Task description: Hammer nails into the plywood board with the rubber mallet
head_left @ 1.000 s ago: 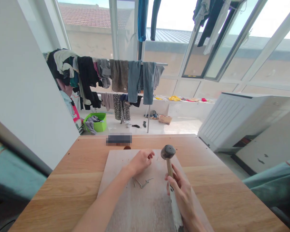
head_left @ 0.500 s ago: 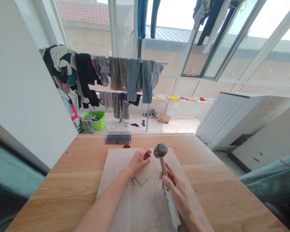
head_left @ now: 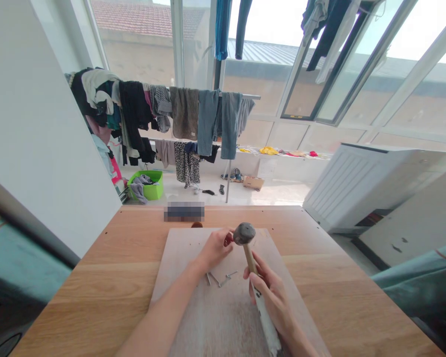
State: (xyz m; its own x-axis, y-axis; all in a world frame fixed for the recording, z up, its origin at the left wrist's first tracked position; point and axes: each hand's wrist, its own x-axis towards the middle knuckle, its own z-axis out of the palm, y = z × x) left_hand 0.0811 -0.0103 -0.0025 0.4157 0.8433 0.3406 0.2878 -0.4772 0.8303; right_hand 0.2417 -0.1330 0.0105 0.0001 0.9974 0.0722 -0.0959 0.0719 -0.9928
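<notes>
My right hand (head_left: 270,287) is wrapped round the handle of a hammer (head_left: 244,233) with a dark, rounded metal head and a wooden handle whose lower part is whitish. The hammer's head is raised, just right of the fingertips of my left hand (head_left: 218,247). That hand's fingers are curled in a pinch over the far part of a pale wooden board (head_left: 223,317); whatever they hold, if anything, is hidden. Several loose silver nails (head_left: 220,280) lie on the board between my two hands, below my left wrist.
The board rests on a wooden table (head_left: 107,277). Behind it are a small brown round object (head_left: 196,225) and a blurred dark block (head_left: 184,211). Beyond the table stand a clothes rack (head_left: 250,96) with laundry, a green basket (head_left: 156,191) and a white cabinet (head_left: 342,183).
The hammer's head has shifted slightly left, closer to my left fingertips. My left hand stays in nearly the same place, still curled. The whole view has moved a little.
</notes>
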